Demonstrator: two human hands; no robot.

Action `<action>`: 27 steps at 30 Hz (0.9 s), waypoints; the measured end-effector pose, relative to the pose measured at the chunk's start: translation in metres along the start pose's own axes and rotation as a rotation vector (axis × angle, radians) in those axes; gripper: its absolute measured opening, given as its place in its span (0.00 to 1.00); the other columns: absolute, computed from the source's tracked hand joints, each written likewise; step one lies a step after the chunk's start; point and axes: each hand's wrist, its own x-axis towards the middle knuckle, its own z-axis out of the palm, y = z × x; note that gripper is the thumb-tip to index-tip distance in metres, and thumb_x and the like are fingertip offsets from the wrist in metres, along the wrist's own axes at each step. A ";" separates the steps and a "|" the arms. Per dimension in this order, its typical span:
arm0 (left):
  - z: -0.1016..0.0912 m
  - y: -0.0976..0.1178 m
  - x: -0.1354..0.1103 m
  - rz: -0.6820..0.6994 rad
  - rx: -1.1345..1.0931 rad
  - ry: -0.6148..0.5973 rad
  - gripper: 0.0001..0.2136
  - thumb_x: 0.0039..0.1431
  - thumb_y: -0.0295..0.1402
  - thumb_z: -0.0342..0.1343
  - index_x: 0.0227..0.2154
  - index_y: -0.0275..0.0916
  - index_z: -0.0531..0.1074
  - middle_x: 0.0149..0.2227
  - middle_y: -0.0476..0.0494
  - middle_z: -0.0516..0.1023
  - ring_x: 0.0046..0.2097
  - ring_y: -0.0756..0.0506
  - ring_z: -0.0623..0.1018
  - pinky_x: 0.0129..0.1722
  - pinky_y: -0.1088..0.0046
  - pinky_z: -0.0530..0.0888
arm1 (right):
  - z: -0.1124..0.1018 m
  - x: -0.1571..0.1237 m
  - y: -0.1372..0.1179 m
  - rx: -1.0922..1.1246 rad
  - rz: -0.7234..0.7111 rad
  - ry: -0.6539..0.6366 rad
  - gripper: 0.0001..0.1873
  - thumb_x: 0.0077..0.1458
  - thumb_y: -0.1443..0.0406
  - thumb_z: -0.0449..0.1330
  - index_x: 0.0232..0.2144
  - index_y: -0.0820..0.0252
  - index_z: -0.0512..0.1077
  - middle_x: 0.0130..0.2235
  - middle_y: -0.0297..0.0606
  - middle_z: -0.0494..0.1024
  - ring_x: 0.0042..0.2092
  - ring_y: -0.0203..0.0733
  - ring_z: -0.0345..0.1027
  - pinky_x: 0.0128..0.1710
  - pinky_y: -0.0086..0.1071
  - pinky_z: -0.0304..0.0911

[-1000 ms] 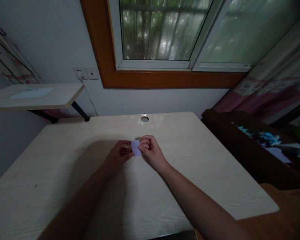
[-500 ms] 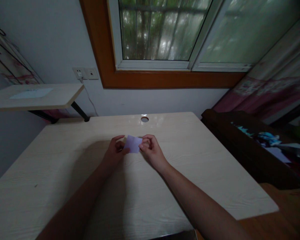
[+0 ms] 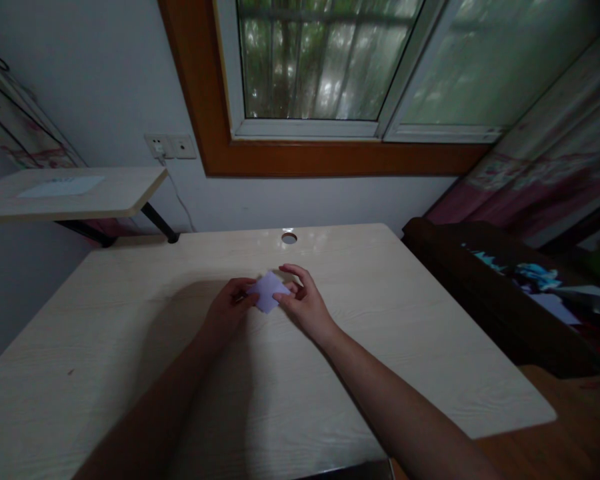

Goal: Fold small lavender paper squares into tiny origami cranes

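Observation:
A small pale lilac piece of paper (image 3: 267,292) is held just above the middle of a light wooden table (image 3: 130,333). My left hand (image 3: 227,312) pinches its left side with closed fingers. My right hand (image 3: 300,303) grips its right side, thumb under and fingers curled over the top edge. The paper now looks like a small square turned corner-down. Both forearms reach in from the bottom of the view.
A round cable hole (image 3: 289,237) sits near the table's far edge. A second small table (image 3: 105,193) with a sheet on it stands at the left by the wall. Dark furniture (image 3: 480,287) with clutter flanks the right side, under a window.
The paper went from a narrow folded strip to a wider, opened-out piece and has turned corner-down. Both hands stayed on it and shifted slightly apart.

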 end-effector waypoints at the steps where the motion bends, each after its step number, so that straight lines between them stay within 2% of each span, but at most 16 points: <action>1: -0.001 -0.001 0.000 -0.001 0.026 0.013 0.15 0.52 0.37 0.63 0.42 0.39 0.73 0.36 0.47 0.77 0.37 0.47 0.76 0.38 0.71 0.73 | -0.001 0.001 0.001 0.007 -0.017 -0.002 0.33 0.49 0.60 0.72 0.54 0.49 0.64 0.43 0.37 0.70 0.35 0.40 0.66 0.35 0.31 0.66; 4: -0.002 -0.002 0.001 -0.013 0.084 0.050 0.13 0.52 0.38 0.63 0.40 0.40 0.75 0.35 0.47 0.78 0.37 0.47 0.77 0.39 0.71 0.73 | -0.002 0.002 0.006 0.004 -0.044 -0.012 0.33 0.48 0.62 0.73 0.54 0.48 0.66 0.48 0.38 0.69 0.37 0.39 0.66 0.38 0.32 0.66; 9: -0.003 0.004 0.001 -0.039 0.110 0.082 0.11 0.53 0.39 0.63 0.38 0.41 0.78 0.34 0.46 0.80 0.37 0.45 0.78 0.40 0.70 0.73 | -0.003 0.001 0.009 -0.072 -0.048 -0.025 0.31 0.48 0.61 0.73 0.53 0.50 0.67 0.40 0.35 0.72 0.39 0.41 0.67 0.39 0.32 0.66; 12: -0.003 0.004 0.001 -0.043 0.129 0.101 0.10 0.52 0.38 0.63 0.37 0.42 0.78 0.34 0.46 0.81 0.37 0.45 0.79 0.39 0.70 0.73 | -0.003 -0.001 0.006 -0.148 -0.044 -0.055 0.24 0.52 0.60 0.70 0.50 0.52 0.71 0.37 0.35 0.73 0.38 0.42 0.68 0.40 0.33 0.65; 15: -0.005 0.000 0.002 -0.036 0.156 0.122 0.10 0.51 0.38 0.64 0.36 0.42 0.79 0.35 0.46 0.81 0.37 0.44 0.79 0.40 0.69 0.73 | -0.003 -0.002 0.003 -0.238 -0.049 -0.057 0.17 0.55 0.60 0.68 0.47 0.53 0.74 0.38 0.36 0.74 0.39 0.44 0.68 0.41 0.34 0.64; 20: -0.005 -0.001 0.002 -0.057 0.156 0.142 0.11 0.49 0.38 0.66 0.36 0.42 0.79 0.34 0.46 0.82 0.37 0.44 0.79 0.40 0.69 0.74 | -0.006 -0.002 -0.001 -0.403 -0.108 0.010 0.12 0.57 0.62 0.67 0.45 0.52 0.77 0.42 0.37 0.75 0.39 0.45 0.68 0.39 0.35 0.63; 27: -0.004 0.001 -0.001 -0.003 0.275 0.130 0.09 0.51 0.38 0.65 0.36 0.44 0.80 0.35 0.47 0.82 0.37 0.44 0.79 0.41 0.68 0.73 | -0.008 0.000 -0.009 -0.507 -0.203 -0.023 0.10 0.60 0.62 0.64 0.45 0.51 0.78 0.39 0.37 0.75 0.38 0.45 0.67 0.37 0.34 0.61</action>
